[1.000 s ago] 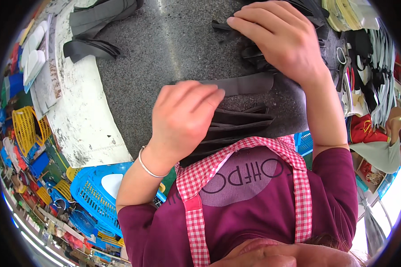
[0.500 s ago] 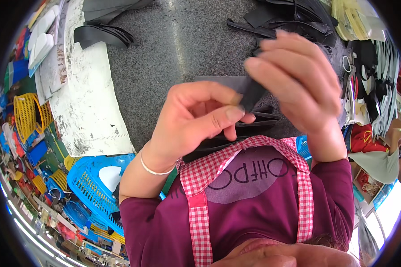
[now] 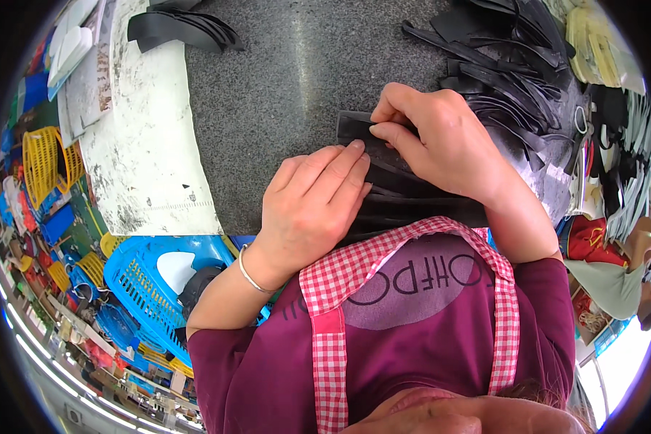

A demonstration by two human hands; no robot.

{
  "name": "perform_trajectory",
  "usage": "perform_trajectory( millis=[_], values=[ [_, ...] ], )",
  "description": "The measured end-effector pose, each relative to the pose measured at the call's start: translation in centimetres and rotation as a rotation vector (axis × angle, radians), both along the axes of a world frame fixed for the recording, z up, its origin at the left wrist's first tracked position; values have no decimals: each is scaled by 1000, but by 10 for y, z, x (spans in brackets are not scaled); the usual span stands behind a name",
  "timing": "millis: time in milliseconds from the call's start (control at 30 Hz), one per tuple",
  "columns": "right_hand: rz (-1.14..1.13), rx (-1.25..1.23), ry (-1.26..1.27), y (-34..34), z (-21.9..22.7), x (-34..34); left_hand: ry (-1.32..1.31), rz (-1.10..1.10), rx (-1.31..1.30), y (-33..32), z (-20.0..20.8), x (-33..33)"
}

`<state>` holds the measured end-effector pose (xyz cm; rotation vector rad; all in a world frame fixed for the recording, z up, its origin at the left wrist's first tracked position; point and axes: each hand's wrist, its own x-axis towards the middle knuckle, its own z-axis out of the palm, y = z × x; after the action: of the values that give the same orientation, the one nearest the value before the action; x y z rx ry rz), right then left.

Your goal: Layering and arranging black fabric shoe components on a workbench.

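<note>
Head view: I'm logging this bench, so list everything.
worktop: one, speckled grey, centre
sheet: one, smudged white, worktop's left
handled strip: one, black, centre
nearer strips: several, black, beside apron
fanned pieces: several, black, upper left
heaped pieces: many, black, upper right
basket: one, blue, lower left
apron: one, red-white check, chest
shirt: one, maroon, under apron
clutter: uncounted, mixed, both edges
left grip: one, bare, over strips
right grip: one, bare, pinching strip

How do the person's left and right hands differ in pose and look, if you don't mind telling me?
The left hand lies with its fingers extended side by side, while the right hand has curled fingers and seems to pinch the dark strip between thumb and index finger. A pale bangle circles the left wrist; the right wrist shows none. Both hands are bare.
</note>
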<state>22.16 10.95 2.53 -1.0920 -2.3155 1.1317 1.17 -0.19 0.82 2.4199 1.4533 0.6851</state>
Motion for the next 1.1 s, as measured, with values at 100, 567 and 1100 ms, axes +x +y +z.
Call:
perform_trajectory(
  millis=[100,567,1100],
  values=[
    [2,-32,-10,2,-5,-2,18,0,13,-1,-3,0],
    [-34,152,-228,-6,11,13,62,-11,-72,10,11,4],
    [-269,-14,-350,-15,12,85,280,-27,-76,32,19,19]
  ],
)
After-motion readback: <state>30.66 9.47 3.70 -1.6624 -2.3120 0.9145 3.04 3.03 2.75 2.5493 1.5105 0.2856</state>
